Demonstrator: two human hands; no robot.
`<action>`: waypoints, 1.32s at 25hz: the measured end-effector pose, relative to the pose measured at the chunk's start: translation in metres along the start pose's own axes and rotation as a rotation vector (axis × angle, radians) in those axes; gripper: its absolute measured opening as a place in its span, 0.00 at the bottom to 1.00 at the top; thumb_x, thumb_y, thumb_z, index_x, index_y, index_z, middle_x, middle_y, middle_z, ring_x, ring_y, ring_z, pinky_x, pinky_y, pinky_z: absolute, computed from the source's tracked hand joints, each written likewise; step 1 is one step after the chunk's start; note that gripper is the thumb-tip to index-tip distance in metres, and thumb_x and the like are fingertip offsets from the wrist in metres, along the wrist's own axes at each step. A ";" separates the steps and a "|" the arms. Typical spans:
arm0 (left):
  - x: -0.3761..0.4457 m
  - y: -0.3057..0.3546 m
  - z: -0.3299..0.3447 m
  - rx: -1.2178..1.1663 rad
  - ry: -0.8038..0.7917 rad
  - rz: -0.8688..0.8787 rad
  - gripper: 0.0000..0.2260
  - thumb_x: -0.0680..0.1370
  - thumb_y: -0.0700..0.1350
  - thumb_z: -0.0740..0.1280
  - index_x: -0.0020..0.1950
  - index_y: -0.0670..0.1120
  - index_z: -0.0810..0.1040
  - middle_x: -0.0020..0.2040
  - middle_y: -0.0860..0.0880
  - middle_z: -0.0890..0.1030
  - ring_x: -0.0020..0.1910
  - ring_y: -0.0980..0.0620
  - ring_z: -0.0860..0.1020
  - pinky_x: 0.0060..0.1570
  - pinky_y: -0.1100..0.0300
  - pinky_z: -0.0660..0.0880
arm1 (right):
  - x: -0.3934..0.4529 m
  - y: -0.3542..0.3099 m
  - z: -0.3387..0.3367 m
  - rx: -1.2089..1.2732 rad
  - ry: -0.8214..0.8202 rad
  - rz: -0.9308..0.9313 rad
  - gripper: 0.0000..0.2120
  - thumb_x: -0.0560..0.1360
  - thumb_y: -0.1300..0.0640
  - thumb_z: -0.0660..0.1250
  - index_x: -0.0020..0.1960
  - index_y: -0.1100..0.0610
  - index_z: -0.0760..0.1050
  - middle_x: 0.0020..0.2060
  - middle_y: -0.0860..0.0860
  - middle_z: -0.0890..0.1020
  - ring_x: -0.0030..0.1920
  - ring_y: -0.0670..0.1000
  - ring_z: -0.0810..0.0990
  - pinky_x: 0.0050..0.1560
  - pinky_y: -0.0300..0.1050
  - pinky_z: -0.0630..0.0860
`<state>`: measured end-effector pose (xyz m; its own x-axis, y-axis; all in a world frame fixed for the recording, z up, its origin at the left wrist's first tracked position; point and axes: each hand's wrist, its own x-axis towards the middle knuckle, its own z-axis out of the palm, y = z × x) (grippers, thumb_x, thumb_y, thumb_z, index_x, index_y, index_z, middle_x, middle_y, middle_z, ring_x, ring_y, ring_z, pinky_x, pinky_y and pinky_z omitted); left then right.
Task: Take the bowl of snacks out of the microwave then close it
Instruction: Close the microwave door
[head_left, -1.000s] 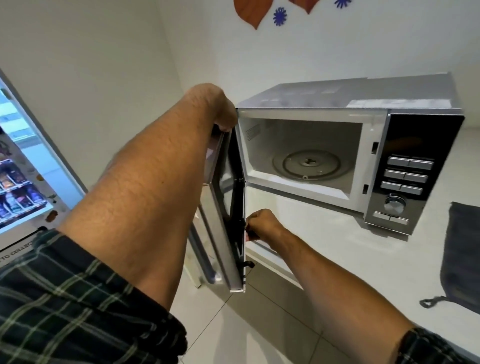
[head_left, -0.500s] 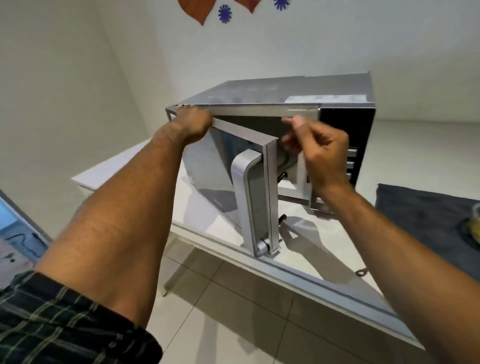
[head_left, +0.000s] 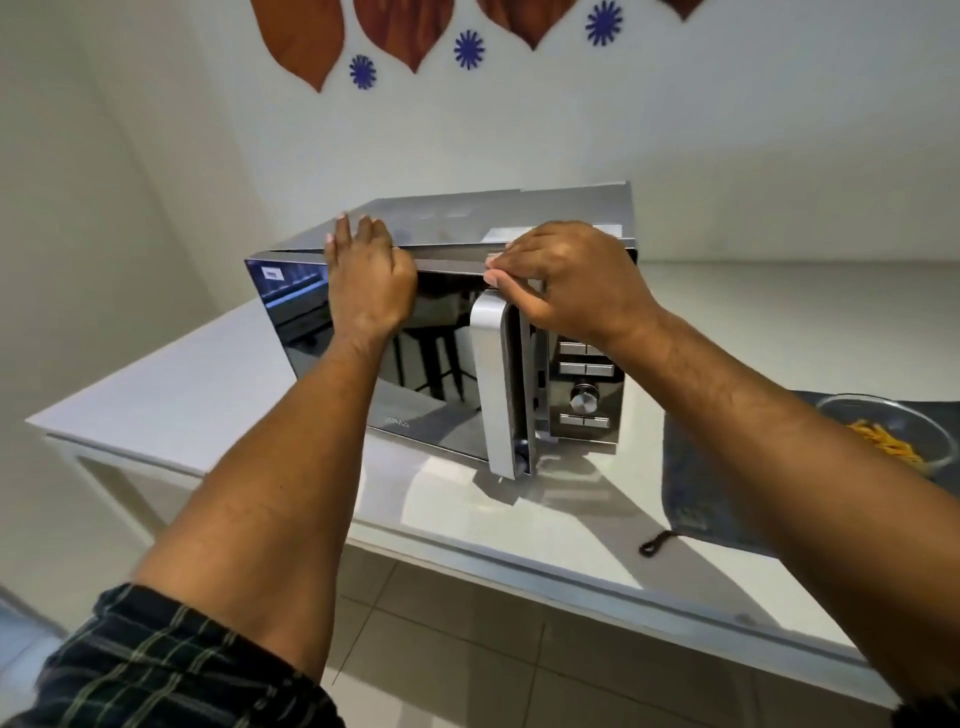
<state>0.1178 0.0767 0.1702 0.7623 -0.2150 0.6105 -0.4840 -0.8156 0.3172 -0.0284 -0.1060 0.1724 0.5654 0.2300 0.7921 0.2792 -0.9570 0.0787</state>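
Note:
The silver microwave (head_left: 493, 213) stands on a white table (head_left: 208, 395). Its mirrored door (head_left: 426, 410) is almost shut, with a narrow gap left at the handle (head_left: 491, 389) side. My left hand (head_left: 369, 280) holds the door's top edge, fingers curled over it onto the microwave's top. My right hand (head_left: 566, 280) grips the door's top right corner just above the handle. The glass bowl of snacks (head_left: 893, 436), with yellow sticks inside, sits outside the microwave at the far right.
The bowl rests on a dark grey mat (head_left: 701, 493) to the right of the microwave, near the table's front edge. The control panel (head_left: 584, 400) with buttons and a knob is just right of the door. Tiled floor lies below.
The door has swung from wide open to nearly shut. My right hand rose from the door's lower edge to its top right corner. The view shifted right, and the bowl came into sight.

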 end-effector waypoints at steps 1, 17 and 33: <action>-0.001 0.007 0.005 -0.014 0.007 0.018 0.25 0.81 0.45 0.51 0.77 0.37 0.65 0.79 0.40 0.63 0.81 0.43 0.54 0.80 0.48 0.47 | 0.001 0.004 -0.001 -0.029 -0.032 0.001 0.16 0.81 0.46 0.63 0.56 0.53 0.87 0.53 0.50 0.88 0.56 0.52 0.86 0.56 0.51 0.81; 0.009 0.029 0.025 0.084 -0.025 -0.024 0.25 0.83 0.46 0.49 0.76 0.36 0.67 0.77 0.39 0.67 0.77 0.43 0.64 0.78 0.49 0.56 | 0.007 0.021 0.004 -0.315 -0.203 0.452 0.34 0.77 0.28 0.54 0.61 0.52 0.83 0.48 0.53 0.88 0.52 0.56 0.84 0.53 0.52 0.80; 0.007 0.032 0.032 0.004 0.002 -0.038 0.26 0.84 0.49 0.47 0.78 0.37 0.62 0.79 0.40 0.63 0.79 0.44 0.59 0.79 0.49 0.50 | -0.003 0.030 0.017 -0.323 -0.104 0.365 0.25 0.82 0.38 0.56 0.60 0.54 0.82 0.53 0.52 0.87 0.54 0.55 0.84 0.60 0.54 0.79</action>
<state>0.1211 0.0315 0.1611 0.7790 -0.1826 0.5998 -0.4530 -0.8254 0.3370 -0.0090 -0.1323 0.1619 0.6605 -0.1291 0.7396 -0.1968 -0.9804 0.0047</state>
